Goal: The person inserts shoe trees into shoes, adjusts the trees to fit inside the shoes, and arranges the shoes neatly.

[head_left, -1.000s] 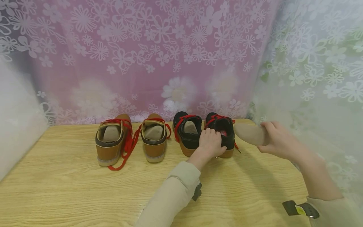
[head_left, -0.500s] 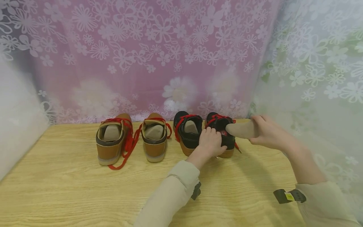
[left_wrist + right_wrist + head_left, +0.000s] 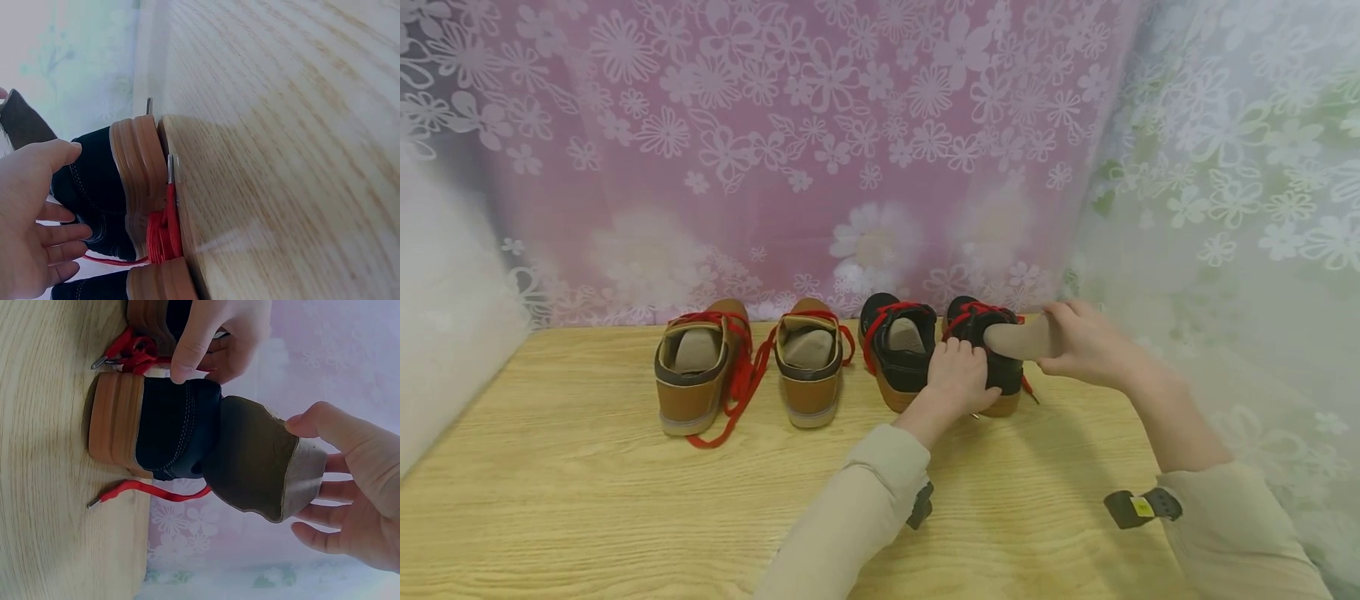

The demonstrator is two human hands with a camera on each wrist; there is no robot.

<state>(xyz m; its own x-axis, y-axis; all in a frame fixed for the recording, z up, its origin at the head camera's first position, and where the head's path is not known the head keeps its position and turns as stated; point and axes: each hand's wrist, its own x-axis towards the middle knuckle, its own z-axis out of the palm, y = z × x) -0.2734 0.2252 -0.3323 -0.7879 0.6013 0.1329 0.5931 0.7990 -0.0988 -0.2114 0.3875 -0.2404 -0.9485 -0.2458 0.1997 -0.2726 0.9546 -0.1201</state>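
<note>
A moulded pulp shoe insert [image 3: 1021, 340], grey-beige and hollow, is held by my right hand [image 3: 1090, 348] at its cut rear end. Thumb and fingers sit on opposite sides of it in the right wrist view. The insert's front end [image 3: 240, 447] is at the opening of the rightmost black shoe [image 3: 1006, 379]; how far it reaches inside is hidden. My left hand [image 3: 957, 377] grips that shoe at its heel and left side, thumb [image 3: 185, 365] on the heel. Beside it stands the other black shoe [image 3: 895, 379], with an insert [image 3: 904, 335] inside.
To the left stand two brown shoes, one [image 3: 688, 400] with long red laces [image 3: 741, 383] trailing on the wooden table [image 3: 587, 500], the other [image 3: 808, 392] close by. Both contain inserts. A pink floral curtain [image 3: 775, 167] hangs behind, a pale one [image 3: 1225, 250] at the right.
My right hand has moved left with the insert, from beside the rightmost black shoe to its opening. The left hand and all the shoes have stayed in place.
</note>
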